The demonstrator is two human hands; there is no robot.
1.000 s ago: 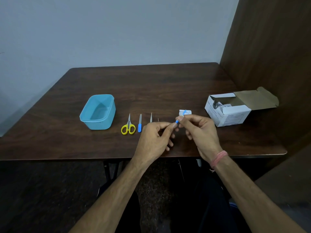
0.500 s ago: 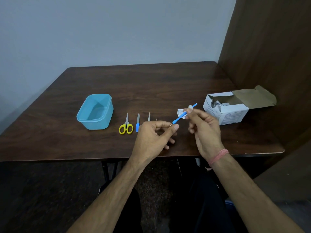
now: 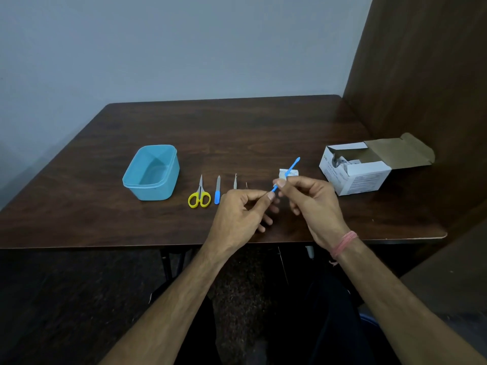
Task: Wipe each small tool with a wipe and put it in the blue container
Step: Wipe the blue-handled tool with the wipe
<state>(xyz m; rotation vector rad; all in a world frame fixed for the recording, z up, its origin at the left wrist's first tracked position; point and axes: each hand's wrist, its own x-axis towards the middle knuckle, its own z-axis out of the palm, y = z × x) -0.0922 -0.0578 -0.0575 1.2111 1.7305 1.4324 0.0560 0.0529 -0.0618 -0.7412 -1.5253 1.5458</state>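
A thin blue stick tool (image 3: 291,168) slants up to the right above the table. My left hand (image 3: 237,214) pinches its lower end. Just above that, the fingertips of my right hand (image 3: 313,204) pinch the shaft; whether a wipe sits between them is not visible. A small white wipe packet (image 3: 292,173) shows behind the stick. The open blue container (image 3: 158,192) stands at the left, holding nothing I can see. Yellow-handled scissors (image 3: 199,197), a blue-handled file (image 3: 217,192), a small metal tool (image 3: 235,181) and a thin pin (image 3: 246,185) lie in a row on the table.
An open white cardboard box (image 3: 355,175) with packets inside sits at the right on the dark wooden table (image 3: 237,133). A brown wooden panel (image 3: 421,75) rises along the table's right side. A grey wall stands behind.
My right fingers have slid down the blue stick toward my left hand, so more of the stick now juts out above them. The view has shifted slightly.
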